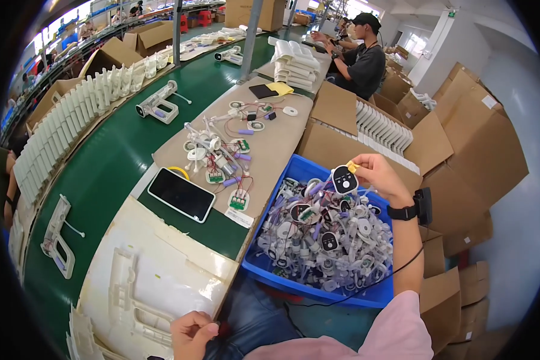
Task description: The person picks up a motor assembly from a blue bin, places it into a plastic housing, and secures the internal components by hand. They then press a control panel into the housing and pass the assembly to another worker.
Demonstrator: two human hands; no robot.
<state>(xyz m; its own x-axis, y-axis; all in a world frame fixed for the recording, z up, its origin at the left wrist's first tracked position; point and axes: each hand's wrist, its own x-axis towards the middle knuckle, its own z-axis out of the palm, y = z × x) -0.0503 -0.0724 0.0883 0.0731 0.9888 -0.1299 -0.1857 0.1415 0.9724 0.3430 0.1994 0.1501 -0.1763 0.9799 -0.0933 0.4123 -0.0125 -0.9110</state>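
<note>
A long green desk [120, 174] runs away from the person, with white frame-like housings spaced along it. To its right, farther off, a co-worker [366, 69] in dark clothes and a black cap sits facing it. Nearer, an open carton [336, 108] holds a row of white shells [384, 135]. A brown sheet [276, 144] covers part of the desk's right side. Just beside it stands a blue bin [276, 281], heaped with small assemblies [318, 240] of white parts, wires and purple cylinders. In front of the person lies a worn white board [168, 240], and flat on it a white casing [120, 282] with a looped handle. A similar tangle of wired parts [213, 144] spreads over the brown sheet, and a dark-screened phone [181, 195] lies near it.

The right hand [375, 174], a black band [402, 212] on its wrist, is pinching a rounded black-faced panel [345, 180] above the far part of the bin. The left hand [195, 336] is at the board's near right edge, close to the casing, fingers curled and thumb against them; whether it grips anything cannot be told. At the right fingertips shows a small yellow piece [351, 166].
</note>
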